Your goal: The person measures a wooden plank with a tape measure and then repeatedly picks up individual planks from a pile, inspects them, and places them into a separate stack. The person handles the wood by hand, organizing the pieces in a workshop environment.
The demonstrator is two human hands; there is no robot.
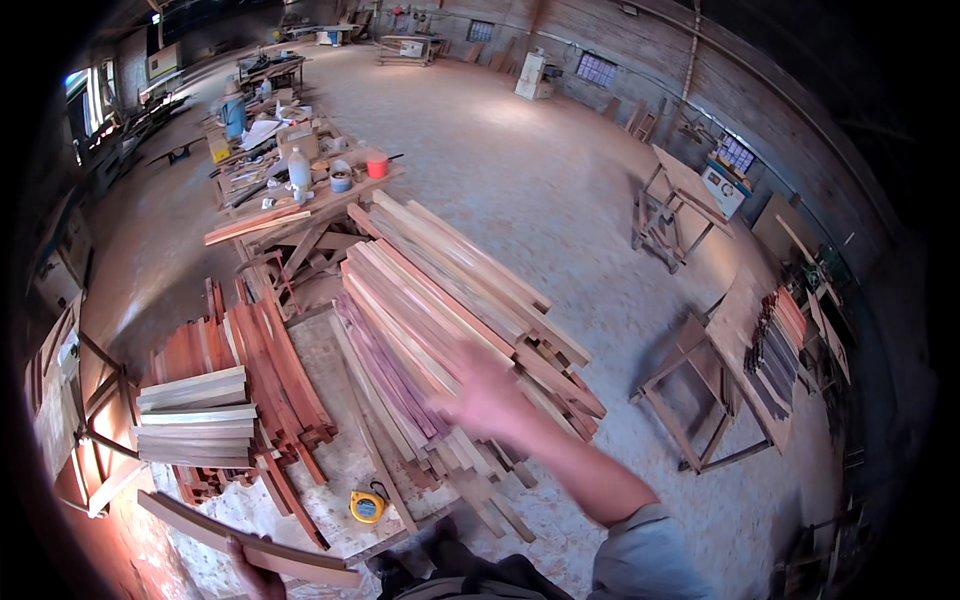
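Observation:
My left hand (257, 575), low in the head view, is closed around a long wooden strip (195, 520) that reaches out to the left along the near edge of the worktable. My right arm stretches forward, and my right hand (492, 396) is over a big pile of wooden strips (425, 310). Motion smears its fingers, so whether they grip a piece is unclear. Purplish strips (385, 370) lie just left of that hand. A yellow tape measure (367, 506) rests on the table between my two hands.
Reddish strips (285, 365) are stacked on the left, with shorter pale pieces (195, 415) across them. Beyond is a cluttered bench with a clear bottle (299, 172) and a red cup (377, 165). A wooden stand (715, 385) holding more strips stands at right.

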